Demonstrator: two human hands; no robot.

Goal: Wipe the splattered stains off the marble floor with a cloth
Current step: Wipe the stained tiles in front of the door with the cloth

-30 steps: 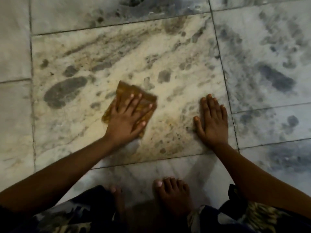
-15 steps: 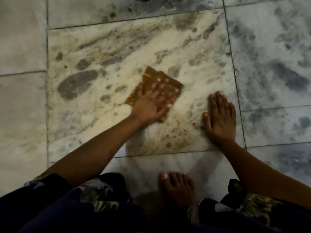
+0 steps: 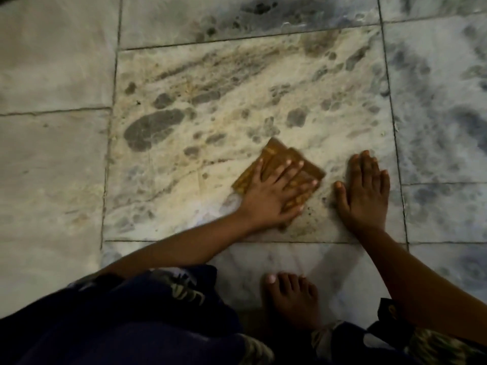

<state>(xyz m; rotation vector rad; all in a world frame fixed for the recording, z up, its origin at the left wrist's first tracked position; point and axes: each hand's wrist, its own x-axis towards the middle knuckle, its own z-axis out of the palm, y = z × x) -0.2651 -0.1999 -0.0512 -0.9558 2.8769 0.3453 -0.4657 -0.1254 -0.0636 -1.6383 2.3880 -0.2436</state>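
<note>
the left hand [image 3: 274,196] lies flat on a folded orange-brown cloth [image 3: 276,160], palm down, fingers spread and stretched toward the upper right, pressing the cloth onto the marble floor [image 3: 52,167]. nothing is pinched; the hand only bears down on it. the cloth shows past the fingertips and along the thumb side, with its top corner pointing away from the person, and its near edge is hidden under the palm. it sits in the lower right part of a large cream tile [image 3: 237,83], which is streaked and blotched with grey-brown marks (some may be the stone's own veining, and i cannot tell which).

a big oval dark patch [image 3: 152,129] lies well to the left of the cloth, and smaller spots are scattered above it and up toward the tile's far edge. brownish specks [image 3: 312,213] dot the floor between the two hands, just beside the cloth's lower right edge.

the right hand [image 3: 365,193] is planted flat on the same tile, near the cloth but apart from it, fingers together and pointing away, thumb held out to the left. it holds nothing.

below the hands, one bare foot [image 3: 292,299] stands on a paler tile, toes pointing toward the cloth. dark patterned clothing [image 3: 131,320] fills the lower left of the view.
</note>
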